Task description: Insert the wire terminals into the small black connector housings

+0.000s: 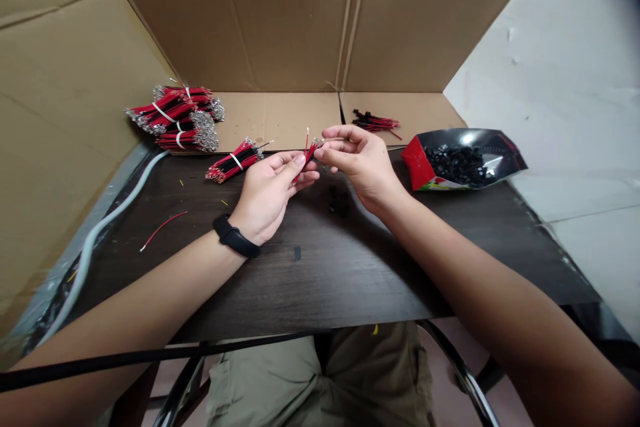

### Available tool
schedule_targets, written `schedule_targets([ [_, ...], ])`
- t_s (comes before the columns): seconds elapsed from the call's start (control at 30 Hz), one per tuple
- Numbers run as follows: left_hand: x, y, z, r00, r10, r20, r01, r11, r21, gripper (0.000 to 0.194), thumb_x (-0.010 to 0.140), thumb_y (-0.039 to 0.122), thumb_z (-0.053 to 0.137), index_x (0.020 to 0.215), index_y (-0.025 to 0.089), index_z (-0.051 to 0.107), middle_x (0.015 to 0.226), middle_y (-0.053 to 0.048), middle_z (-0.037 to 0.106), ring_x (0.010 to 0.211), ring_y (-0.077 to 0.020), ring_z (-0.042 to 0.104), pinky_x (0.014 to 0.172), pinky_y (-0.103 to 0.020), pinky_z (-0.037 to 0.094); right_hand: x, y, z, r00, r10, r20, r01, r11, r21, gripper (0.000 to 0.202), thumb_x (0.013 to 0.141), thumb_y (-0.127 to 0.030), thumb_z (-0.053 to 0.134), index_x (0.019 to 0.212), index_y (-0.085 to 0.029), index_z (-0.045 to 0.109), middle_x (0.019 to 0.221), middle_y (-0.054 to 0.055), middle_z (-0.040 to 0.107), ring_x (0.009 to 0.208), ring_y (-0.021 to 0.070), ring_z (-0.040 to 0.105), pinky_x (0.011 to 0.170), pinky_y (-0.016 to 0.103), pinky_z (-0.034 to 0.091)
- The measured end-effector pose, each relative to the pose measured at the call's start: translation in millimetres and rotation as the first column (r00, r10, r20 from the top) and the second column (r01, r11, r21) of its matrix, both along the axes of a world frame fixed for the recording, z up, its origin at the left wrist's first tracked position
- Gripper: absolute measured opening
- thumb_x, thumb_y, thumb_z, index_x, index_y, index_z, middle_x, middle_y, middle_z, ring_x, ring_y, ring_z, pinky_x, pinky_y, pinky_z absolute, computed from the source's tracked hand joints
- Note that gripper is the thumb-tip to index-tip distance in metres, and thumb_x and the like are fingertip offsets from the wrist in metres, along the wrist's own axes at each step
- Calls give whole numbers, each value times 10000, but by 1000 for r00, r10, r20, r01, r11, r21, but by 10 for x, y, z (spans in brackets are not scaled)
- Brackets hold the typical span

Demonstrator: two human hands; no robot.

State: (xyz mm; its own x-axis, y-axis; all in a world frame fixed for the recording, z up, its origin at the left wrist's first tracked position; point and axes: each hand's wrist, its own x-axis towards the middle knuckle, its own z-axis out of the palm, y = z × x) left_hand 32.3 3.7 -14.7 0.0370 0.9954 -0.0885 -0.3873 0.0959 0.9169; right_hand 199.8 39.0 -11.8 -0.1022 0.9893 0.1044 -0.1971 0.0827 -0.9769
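Observation:
Above the middle of the table, my left hand (275,190) is closed around a small bunch of red wires (310,152) with metal terminals at their upper ends. One wire sticks up higher than the others. My right hand (357,163) meets it from the right, thumb and forefinger pinched at the terminal ends, where a thin wire seems to lie between the fingers. Just left of my left hand lies a tied bundle of red and black wires (234,161). Small black pieces (339,201) rest on the table below my right hand.
Several tied wire bundles (177,117) are piled at the back left. Wires with black connectors (375,122) lie on cardboard at the back. An open packet of small black parts (465,160) stands right. One loose red wire (163,230) and a pale cable (95,233) are left.

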Motion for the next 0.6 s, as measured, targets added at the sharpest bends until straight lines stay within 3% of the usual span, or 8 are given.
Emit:
schedule_targets([
  [0.17, -16, -18, -40, 988, -3, -157, 27, 988, 151, 191, 906, 210, 878, 1045, 113, 788, 944, -98, 834, 809, -173, 808, 830, -279, 653, 14, -2, 38, 999, -36, -10, 36, 999, -16, 459, 632, -287, 911, 1017, -201, 678, 879, 16, 750, 827, 152, 721, 686, 274, 606],
  [0.3, -20, 3, -53, 985, 1, -175, 24, 990, 137, 206, 925, 204, 843, 1111, 116, 824, 963, -90, 838, 796, -151, 795, 829, -274, 649, 25, 1, 60, 999, -51, 12, 51, 999, -11, 452, 658, -295, 860, 1046, -214, 642, 901, 21, 733, 875, 174, 743, 717, 295, 631],
  [0.43, -27, 31, -29, 979, 77, -190, -54, 991, 121, 126, 940, 169, 814, 1048, 104, 821, 949, -88, 828, 805, -145, 785, 846, -279, 639, 88, 77, 47, 993, -77, 84, 77, 997, 10, 416, 733, -328, 784, 1095, -223, 607, 970, 47, 725, 992, 214, 768, 789, 329, 643],
  [0.6, -102, 80, 41, 973, 112, -202, -99, 992, 76, 66, 989, 107, 734, 971, 125, 795, 924, -61, 798, 767, -114, 745, 780, -233, 605, 380, 280, 60, 942, -234, 239, 184, 959, 214, 320, 747, -194, 688, 1065, -203, 649, 897, 30, 690, 887, 193, 735, 806, 357, 615],
])
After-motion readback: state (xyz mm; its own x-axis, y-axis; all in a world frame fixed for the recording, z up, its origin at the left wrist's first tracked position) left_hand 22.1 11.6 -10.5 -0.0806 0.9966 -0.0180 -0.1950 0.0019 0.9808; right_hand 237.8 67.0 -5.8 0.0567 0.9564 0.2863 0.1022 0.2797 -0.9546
